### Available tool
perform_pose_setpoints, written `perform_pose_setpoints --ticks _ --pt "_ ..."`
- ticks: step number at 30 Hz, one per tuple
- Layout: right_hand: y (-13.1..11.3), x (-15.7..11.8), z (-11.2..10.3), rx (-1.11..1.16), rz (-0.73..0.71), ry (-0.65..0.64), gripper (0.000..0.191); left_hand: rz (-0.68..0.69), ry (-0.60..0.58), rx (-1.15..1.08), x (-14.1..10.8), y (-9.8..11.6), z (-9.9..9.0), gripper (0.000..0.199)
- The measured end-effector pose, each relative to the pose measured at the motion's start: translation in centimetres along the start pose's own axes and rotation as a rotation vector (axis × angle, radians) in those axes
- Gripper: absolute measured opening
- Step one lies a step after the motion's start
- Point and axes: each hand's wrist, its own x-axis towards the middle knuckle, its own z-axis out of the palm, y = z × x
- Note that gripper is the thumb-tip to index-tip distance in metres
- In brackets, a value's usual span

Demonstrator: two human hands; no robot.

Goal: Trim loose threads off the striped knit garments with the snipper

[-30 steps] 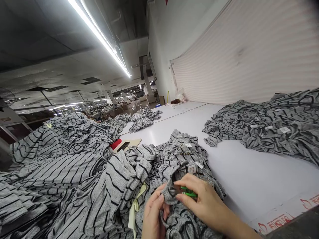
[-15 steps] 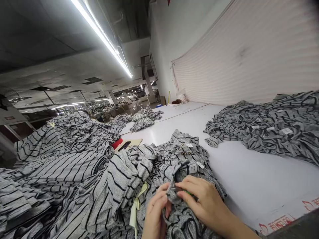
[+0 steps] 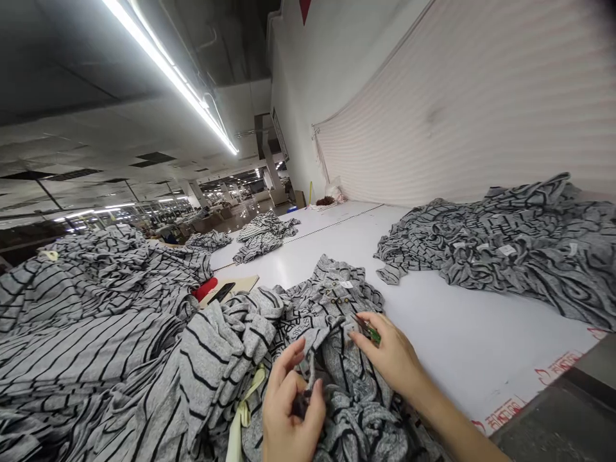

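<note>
A grey, black-striped shirt (image 3: pixel 346 359) lies crumpled in front of me, with lettering, small buttons and a white label on it. My left hand (image 3: pixel 291 404) is at its near side, fingers curled around a bit of the cloth, thumb and index finger apart. In my right hand (image 3: pixel 392 350) is a pair of thread snips (image 3: pixel 369 332) with a green part showing; most of it is hidden by the fingers. The blades point up and left, just over the shirt. A pale yellow cloth strip (image 3: pixel 245 410) hangs beside my left hand.
Striped garments are heaped on the left (image 3: pixel 96 333), with another pile (image 3: pixel 495 237) at the right by the sheet-covered wall. A phone (image 3: pixel 222 292) rests on a tan pad (image 3: pixel 245 282) beside a red object (image 3: pixel 205 289). The white table (image 3: pixel 462 327) ends at the lower right.
My hands have moved apart. The right hand with the snips has lifted off the cloth, up and right; the left has loosened its thumb and index finger. The view has swung slightly right.
</note>
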Motion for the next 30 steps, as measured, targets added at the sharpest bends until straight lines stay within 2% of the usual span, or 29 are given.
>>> perform_pose_setpoints --ticks 3,6,8,10,13,16,20,23,25,27,30 --pt "0.1 0.0 0.0 0.072 -0.089 -0.062 0.015 0.103 -0.109 0.051 1.7 -0.1 0.2 0.022" --pt "-0.5 -1.3 -0.5 0.161 -0.137 -0.092 0.008 0.105 -0.126 0.131 3.5 0.1 0.9 0.009" --pt "-1.0 -2.3 -1.1 0.192 -0.181 -0.141 0.005 0.091 -0.163 0.162 4.4 0.4 1.4 0.016" --pt "-1.4 -2.9 -1.6 0.219 -0.245 -0.193 0.005 0.099 -0.267 0.178 5.0 0.5 1.8 0.023" --pt "-1.7 -3.4 -2.3 0.198 -0.26 -0.292 0.007 0.129 -0.363 0.176 5.1 0.4 2.1 0.016" --pt "-1.7 -3.5 -2.5 0.178 -0.131 -0.398 0.005 0.173 -0.317 0.157 4.4 -0.1 2.1 0.016" --pt "-2.0 -3.0 -2.4 0.311 0.049 -0.293 0.018 0.292 -0.238 0.167 3.4 -0.5 2.3 0.017" --pt "-2.8 -2.2 -1.9 0.232 0.018 -0.223 0.024 0.398 -0.197 0.185 3.0 -0.5 2.5 0.017" --pt "-3.2 -1.7 -1.5 0.167 -0.037 -0.223 0.016 0.439 -0.172 0.204 2.9 -0.4 2.7 0.016" --pt "-3.3 -1.5 -1.1 0.205 -0.031 -0.228 0.02 0.457 -0.141 0.235 2.7 -0.4 2.8 0.015" --pt "-2.6 -1.4 -0.8 0.354 0.053 -0.19 0.03 0.471 -0.107 0.265 2.5 -0.4 2.8 0.014"
